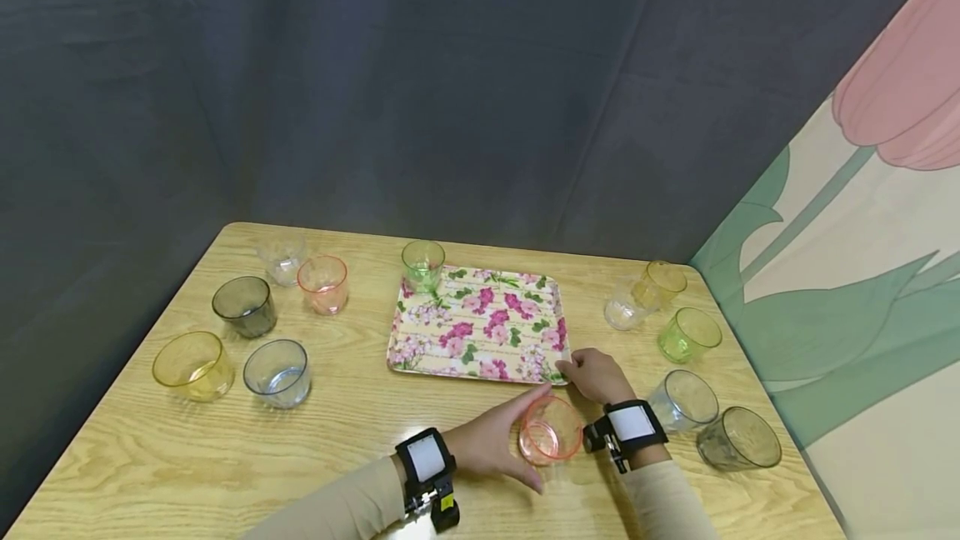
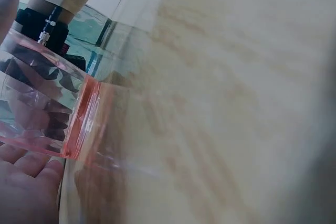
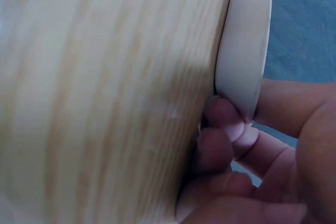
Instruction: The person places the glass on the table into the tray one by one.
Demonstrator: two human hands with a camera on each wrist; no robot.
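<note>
A clear glass with a pinkish-red rim (image 1: 551, 430) stands on the table in front of the tray. My left hand (image 1: 491, 438) curves around its left side, thumb and fingers spread wide to either side of it. In the left wrist view the fingers (image 2: 32, 167) are right at the glass wall (image 2: 39, 95). The floral tray (image 1: 480, 323) lies at the table's middle. At its near right corner, my right hand (image 1: 600, 375) pinches the rim; the right wrist view has the thumb over the pale tray edge (image 3: 244, 40) and fingertips (image 3: 223, 116) beneath it.
A green glass (image 1: 423, 267) stands at the tray's far left corner. On the left are several glasses, among them a yellow one (image 1: 197, 369) and a grey one (image 1: 246, 308). Several more line the right edge, including a green one (image 1: 688, 336) and a dark one (image 1: 738, 440).
</note>
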